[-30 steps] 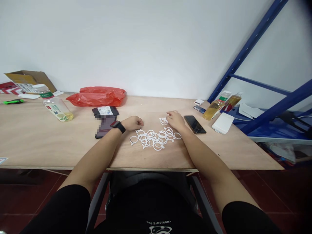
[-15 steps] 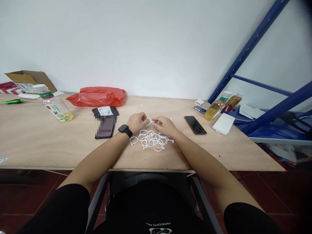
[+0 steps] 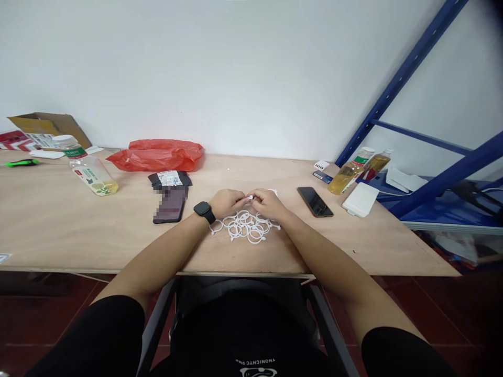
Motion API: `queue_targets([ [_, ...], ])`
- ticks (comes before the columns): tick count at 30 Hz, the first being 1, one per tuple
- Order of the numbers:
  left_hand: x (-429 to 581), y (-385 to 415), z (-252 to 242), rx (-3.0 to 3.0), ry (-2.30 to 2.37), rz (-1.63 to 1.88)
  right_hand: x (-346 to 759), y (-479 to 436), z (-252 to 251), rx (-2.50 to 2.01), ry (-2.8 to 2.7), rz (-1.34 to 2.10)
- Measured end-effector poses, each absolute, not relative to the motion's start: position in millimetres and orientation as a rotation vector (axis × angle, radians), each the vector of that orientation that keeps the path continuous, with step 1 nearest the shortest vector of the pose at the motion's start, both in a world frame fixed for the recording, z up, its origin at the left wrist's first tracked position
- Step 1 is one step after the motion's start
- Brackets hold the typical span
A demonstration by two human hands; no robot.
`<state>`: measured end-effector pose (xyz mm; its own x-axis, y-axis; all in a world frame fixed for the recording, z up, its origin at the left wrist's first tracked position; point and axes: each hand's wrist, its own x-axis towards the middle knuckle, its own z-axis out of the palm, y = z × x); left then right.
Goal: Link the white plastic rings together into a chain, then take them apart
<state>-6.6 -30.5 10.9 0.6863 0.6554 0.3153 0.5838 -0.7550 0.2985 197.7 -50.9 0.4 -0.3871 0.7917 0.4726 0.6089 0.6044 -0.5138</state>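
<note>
**Small white plastic piece (image 3: 250, 197) pinched between two hands, just beyond a loose heap of rings**

The piece sits where the fingertips meet, above the table; only a rounded white end shows, so whether it belongs to a full ring cannot be told. The left hand (image 3: 227, 202) has its fingers curled in, thumb and forefinger nearly together at the piece. The right hand (image 3: 268, 203) is bent likewise, its fingertips gathered on the other side. How firmly either one grips is hidden.

Just nearer the body lies the tangled heap of thin white plastic rings (image 3: 247, 224), each apparently with a small tab. They look light, smooth and fairly stiff, with slight spring; the thin hoops would probably bend or snap if forced. The tab seems the surest place to pinch, and overlapping hoops may snag when one is lifted. A bit more white plastic (image 3: 274, 192) peeks out beyond the right hand.

Farther out on the pale wooden table (image 3: 78, 230) lie a dark-screened phone in a brownish case (image 3: 315, 202) to the right, and a crumpled translucent red plastic bag (image 3: 157, 157) at the back left.
</note>
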Motion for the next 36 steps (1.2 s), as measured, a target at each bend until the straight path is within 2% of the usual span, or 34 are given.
queue_targets([
  [29, 0.1, -29.6, 3.1, 2.833, 0.893, 0.596, 194.7, -48.9, 2.6, -1.209, -2.138, 0.23],
  [36, -2.2, -29.3, 7.6, 2.58, 1.018, 0.74, 198.9, -44.5, -1.2, -1.216, -1.966, 0.306],
])
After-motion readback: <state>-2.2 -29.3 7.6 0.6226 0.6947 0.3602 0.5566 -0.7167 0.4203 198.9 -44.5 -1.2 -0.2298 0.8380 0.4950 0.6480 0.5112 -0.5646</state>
